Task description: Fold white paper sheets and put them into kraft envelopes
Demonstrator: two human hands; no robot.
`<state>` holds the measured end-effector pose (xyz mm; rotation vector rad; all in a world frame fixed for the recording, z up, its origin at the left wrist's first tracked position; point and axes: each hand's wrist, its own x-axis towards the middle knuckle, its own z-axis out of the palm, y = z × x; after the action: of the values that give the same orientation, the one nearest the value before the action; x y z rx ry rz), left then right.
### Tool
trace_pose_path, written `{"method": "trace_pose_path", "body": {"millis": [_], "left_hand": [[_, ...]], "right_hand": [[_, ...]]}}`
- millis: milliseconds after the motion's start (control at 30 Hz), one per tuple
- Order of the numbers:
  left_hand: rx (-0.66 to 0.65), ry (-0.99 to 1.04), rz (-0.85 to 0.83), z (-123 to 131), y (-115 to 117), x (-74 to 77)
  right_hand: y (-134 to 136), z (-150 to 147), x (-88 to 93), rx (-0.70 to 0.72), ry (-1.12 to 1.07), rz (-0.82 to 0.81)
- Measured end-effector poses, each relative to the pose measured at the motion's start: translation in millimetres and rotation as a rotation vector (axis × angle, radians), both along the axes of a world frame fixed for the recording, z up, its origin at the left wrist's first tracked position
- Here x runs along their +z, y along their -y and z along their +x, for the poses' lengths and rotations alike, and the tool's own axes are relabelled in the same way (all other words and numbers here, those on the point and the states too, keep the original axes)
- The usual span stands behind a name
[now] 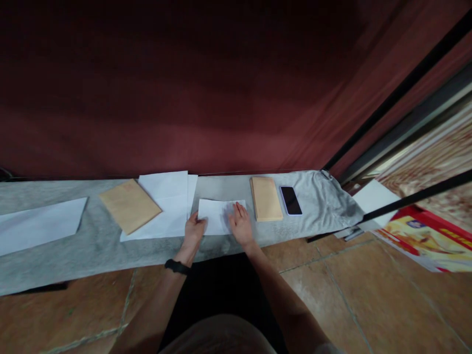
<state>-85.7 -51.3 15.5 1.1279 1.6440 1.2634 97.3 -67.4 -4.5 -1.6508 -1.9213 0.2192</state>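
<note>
Lots of muted stuff here, tbh. The small paper is plain white, same as the loose sheets and the long paper. The single envelope and the envelope stack are both plain tan. The cloth is soft grey, kinda mottled. The phone has a black screen with a pale lilac-ish edge. The wristband and trousers are black, the curtain deep maroon, fading near-black up top. Floor tiles: orangey brown, paler grout lines. Loudest thing is the red-and-yellow box.
</note>
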Motion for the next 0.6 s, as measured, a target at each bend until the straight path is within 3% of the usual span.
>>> {"method": "trace_pose_path", "body": {"millis": [167, 233, 333, 433, 533, 600], "left_hand": [[0.020, 0.173, -0.027, 10, 4, 43.7], [-0.027, 0.209, 0.000, 16, 6, 60.6], [-0.115, 0.327, 0.047, 23, 10, 77.3], [-0.093, 0.391, -0.004, 22, 15, 77.0], [0.016, 0.322, -0.170, 19, 22, 59.9], [-0.060, 0.334, -0.212, 20, 28, 44.3]], "right_hand": [[38, -16, 17.5, 0.355, 0.010, 0.000], [42, -26, 26.7, 0.311, -0.030, -0.004], [32, -34, 44.1, 0.122, -0.308, -0.020], [15, -32, 62.6, -0.030, -0.732, -0.043], [8, -29, 72.6, -0.067, -1.023, -0.051], [9, -30, 70.1, -0.068, -1.102, -0.063]]}}
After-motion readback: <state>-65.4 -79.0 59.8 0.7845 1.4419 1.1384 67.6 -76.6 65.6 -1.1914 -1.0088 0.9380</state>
